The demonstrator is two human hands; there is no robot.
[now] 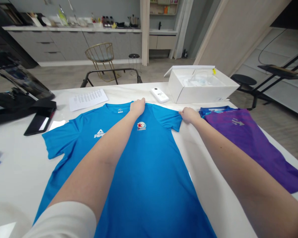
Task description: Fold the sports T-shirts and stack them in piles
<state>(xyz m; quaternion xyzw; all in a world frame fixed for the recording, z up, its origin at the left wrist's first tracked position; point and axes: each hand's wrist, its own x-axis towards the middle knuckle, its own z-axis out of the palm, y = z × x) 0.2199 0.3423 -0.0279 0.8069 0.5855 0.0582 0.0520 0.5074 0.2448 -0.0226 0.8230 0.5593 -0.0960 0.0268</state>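
A blue T-shirt (pixel 149 165) with a white chest logo and a round red-and-white badge lies spread front up on the white table, collar at the far side. My left hand (pixel 137 107) is closed on the shirt's shoulder beside the collar. At the end of the sleeve on the right, my right hand (pixel 189 115) pinches the cuff. Both arms reach across the shirt and cover part of its front. The opposite sleeve lies flat on the table, and the lower hem runs out of view.
To the right lies a purple garment (pixel 253 145) over some blue cloth (pixel 215 109). Behind stand an opened white box (pixel 201 94) and a small white device (pixel 160 95). A printed sheet (pixel 88 99) and a black phone-like object (pixel 41 119) sit at the left on the white table (pixel 12 185).
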